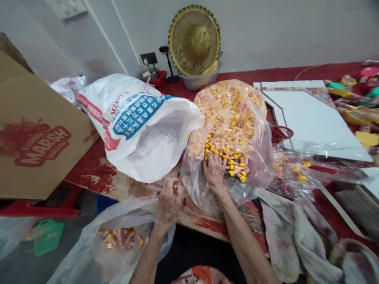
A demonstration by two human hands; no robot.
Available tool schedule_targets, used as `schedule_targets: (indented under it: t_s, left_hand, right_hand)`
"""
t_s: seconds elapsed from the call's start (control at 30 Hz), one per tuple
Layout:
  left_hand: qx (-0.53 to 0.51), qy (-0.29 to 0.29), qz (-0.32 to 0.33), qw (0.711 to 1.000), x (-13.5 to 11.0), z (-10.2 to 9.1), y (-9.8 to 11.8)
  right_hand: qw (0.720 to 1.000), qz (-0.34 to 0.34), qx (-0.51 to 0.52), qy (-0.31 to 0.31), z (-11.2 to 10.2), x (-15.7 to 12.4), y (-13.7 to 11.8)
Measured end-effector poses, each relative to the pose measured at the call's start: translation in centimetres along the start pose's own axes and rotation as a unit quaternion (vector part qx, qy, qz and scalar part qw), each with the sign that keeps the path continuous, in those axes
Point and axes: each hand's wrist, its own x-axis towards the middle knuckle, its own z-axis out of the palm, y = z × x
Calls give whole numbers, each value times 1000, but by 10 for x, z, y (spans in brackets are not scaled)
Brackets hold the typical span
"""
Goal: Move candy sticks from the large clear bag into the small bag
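Note:
My right hand reaches into the mouth of a large clear plastic bag, its fingers apart and resting on the loose contents. Those are many small pink-patterned tubes with yellow caps. At the table's front edge my left hand has its fingers curled in; what they hold, if anything, is hidden. Below and left of it, a second clear bag hangs in front of the table, with a smaller heap of yellow-capped tubes in it. A white printed sack lies open beyond my left hand, showing a pale lining.
A cardboard box stands at the left. A straw hat leans over a plastic tub by the wall. To the right are a white board, crumpled clear film and stained cloths on the red table.

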Motion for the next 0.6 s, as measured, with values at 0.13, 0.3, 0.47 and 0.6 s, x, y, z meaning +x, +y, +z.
schedule_targets:
  t_s: [0.13, 0.3, 0.47, 0.6]
  left_hand:
    - [3, -32, 14, 999, -13, 6, -11]
    - [-43, 19, -92, 995, -12, 14, -25]
    - [-119, 48, -218, 967, -7, 17, -8]
    - [-125, 37, -285, 950, -20, 24, 13]
  right_hand:
    - [986, -5, 143, 81, -10, -8, -5]
    - [965, -111, 236, 33, -13, -40, -35]
    - [926, -251, 229, -167, -7, -64, -48]
    - [873, -276, 327, -235, 25, -76, -86]
